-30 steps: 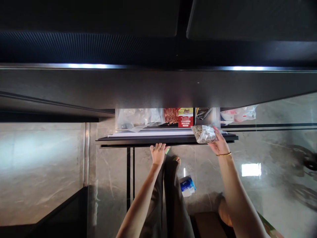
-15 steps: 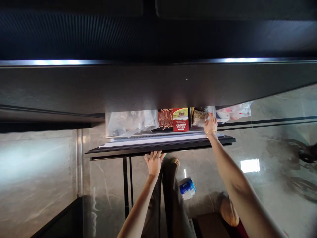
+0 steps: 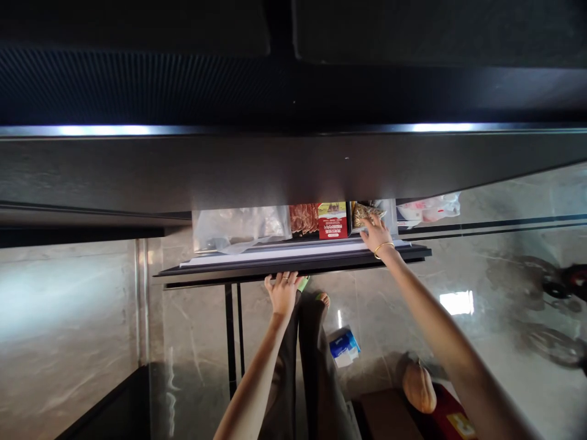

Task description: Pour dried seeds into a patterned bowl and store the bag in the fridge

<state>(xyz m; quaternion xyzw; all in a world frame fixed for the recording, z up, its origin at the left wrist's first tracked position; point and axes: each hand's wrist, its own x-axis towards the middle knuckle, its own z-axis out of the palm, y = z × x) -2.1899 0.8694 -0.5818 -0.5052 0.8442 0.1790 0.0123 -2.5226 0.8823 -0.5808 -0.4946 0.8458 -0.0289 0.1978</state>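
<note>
Your left hand (image 3: pixel 282 293) is on the front edge of the pulled-out drawer (image 3: pixel 293 264), fingers (image 3: pixel 285 278) curled over its dark lip and pressed side by side, holding it open. Your right hand (image 3: pixel 376 234) reaches over that same front edge, near its right end, and rests on the clear bag of seeds (image 3: pixel 364 212), which now sits inside the drawer against its right wall. Your fingers there lie spread over the bag's near side; whether they pinch the plastic or only press on it cannot be told from this angle.

Taking the drawer as the landmark: inside it, just left of the seed bag, lies the pack of sliced meat with the red label (image 3: pixel 321 220), and further left a crumpled clear plastic bag (image 3: pixel 238 226) fills the left part. Outside the drawer, just past its right wall, a white bag with pink print (image 3: pixel 428 208) lies at about the same level. Below the drawer's front, on the marble floor (image 3: pixel 68 305), you can see a blue-and-white box (image 3: pixel 343 348) near your feet, and further right a tan gourd (image 3: pixel 419 387) resting on a reddish box.

As a judgement of progress: the seed bag looks as good as placed, since it is already among the other packs and not hanging in the air. What is left appears to be letting go of it, drawing your right hand clear of the front edge, and pushing the drawer shut with the left hand that is holding its lip.
</note>
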